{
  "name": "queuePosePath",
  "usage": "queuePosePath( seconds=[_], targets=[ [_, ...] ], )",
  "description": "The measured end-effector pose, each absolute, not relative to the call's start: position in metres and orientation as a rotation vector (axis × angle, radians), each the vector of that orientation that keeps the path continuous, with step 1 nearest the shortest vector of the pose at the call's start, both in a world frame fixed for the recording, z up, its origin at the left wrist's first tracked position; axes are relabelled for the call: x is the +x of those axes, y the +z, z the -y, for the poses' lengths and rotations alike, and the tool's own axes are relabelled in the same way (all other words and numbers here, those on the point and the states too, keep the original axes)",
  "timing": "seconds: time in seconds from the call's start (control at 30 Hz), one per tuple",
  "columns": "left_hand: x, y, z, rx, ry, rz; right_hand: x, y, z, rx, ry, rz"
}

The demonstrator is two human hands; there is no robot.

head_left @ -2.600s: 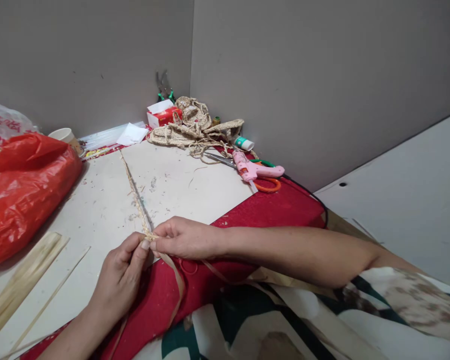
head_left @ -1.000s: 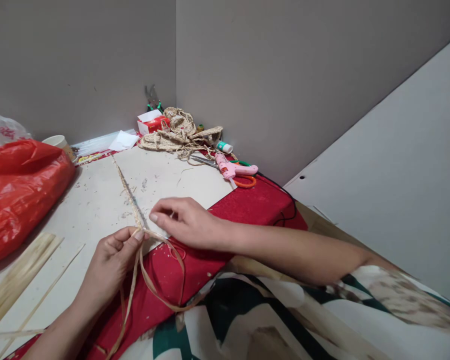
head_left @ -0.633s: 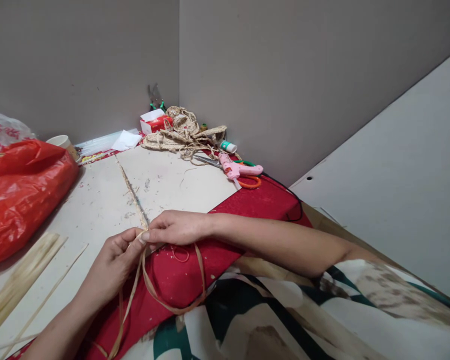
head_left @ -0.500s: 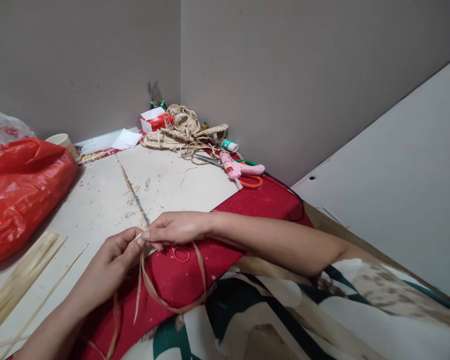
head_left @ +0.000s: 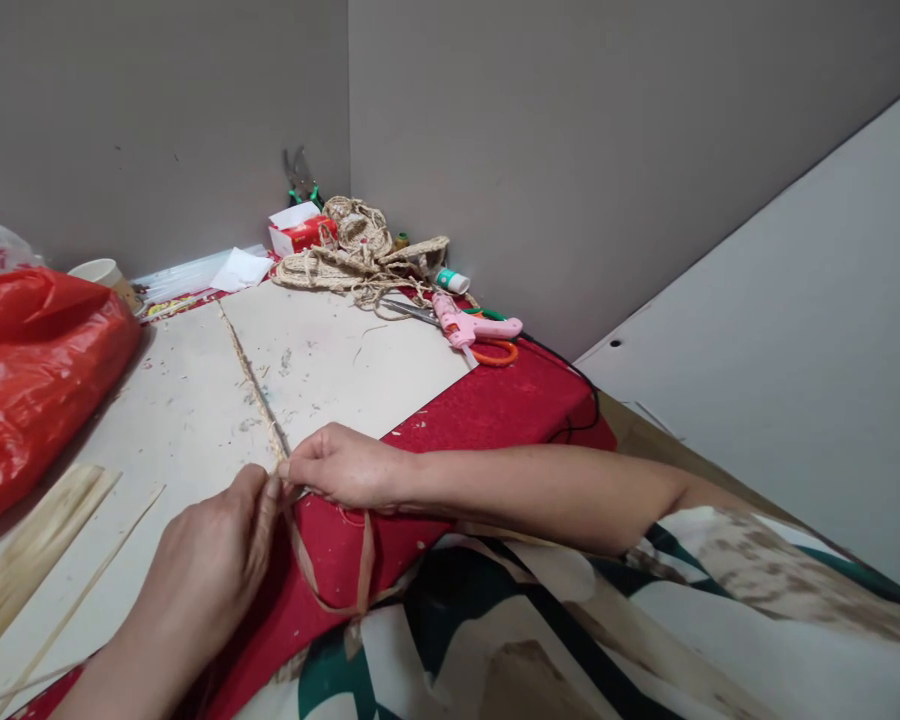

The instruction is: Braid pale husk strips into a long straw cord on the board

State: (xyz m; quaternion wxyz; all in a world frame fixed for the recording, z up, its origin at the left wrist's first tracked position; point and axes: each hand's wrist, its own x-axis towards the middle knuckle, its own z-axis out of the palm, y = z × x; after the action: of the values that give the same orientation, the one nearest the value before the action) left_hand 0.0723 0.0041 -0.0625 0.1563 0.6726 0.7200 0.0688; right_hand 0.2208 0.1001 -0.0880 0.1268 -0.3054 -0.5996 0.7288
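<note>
Braided straw cord [head_left: 251, 380], one: left of centre in the frame, slanting down the pale surface [head_left: 390, 380] from upper left to the hands. Left hand [head_left: 202, 560], lower left: grip of thumb and forefinger pinching the cord's near end. Right hand [head_left: 349, 467], centre: grip pinching at the same spot; which strand, hidden by fingers. Loose strand [head_left: 365, 565]: looped below the right hand, in front of red cloth [head_left: 495, 410]. Handling, as judged: left pinch firm at the crossing, strands flat, pull even, loop free of twists. Edges: surface's near edge slants from beside the glue gun [head_left: 469, 322] to behind the right hand; red bag [head_left: 45, 390] bounds the far left. Room for moving: widest between cord and glue gun.
</note>
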Motion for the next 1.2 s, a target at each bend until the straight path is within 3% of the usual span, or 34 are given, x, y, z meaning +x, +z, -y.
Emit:
queuePosePath(
  seconds=[0.37,0.53,0.67,0.8,0.9,1.03,1.2],
  targets=[
    [0.099,-0.072,0.014,2.32,-0.166,-2.124,0.222,-0.077,-0.087,-0.84,2.388,1.462],
    [0.097,-0.06,0.019,2.18,0.36,-1.908,0.225,-0.073,-0.091,-0.847,2.539,1.31],
    [0.081,-0.048,0.004,1.6,0.952,-2.078,0.229,-0.074,-0.098,-0.765,2.631,1.245],
    [0.073,-0.06,-0.012,0.892,0.963,-1.555,0.232,-0.076,-0.105,-0.702,2.692,1.267],
    [0.074,-0.072,-0.014,0.721,0.942,-1.417,0.233,-0.076,-0.109,-0.713,2.72,1.335],
    [0.076,-0.074,-0.013,0.851,0.876,-1.477,0.236,-0.076,-0.118,-0.749,2.637,1.607],
    [0.076,-0.067,-0.016,1.004,0.745,-1.58,0.235,-0.078,-0.126,-0.703,2.154,2.143]
  ],
)
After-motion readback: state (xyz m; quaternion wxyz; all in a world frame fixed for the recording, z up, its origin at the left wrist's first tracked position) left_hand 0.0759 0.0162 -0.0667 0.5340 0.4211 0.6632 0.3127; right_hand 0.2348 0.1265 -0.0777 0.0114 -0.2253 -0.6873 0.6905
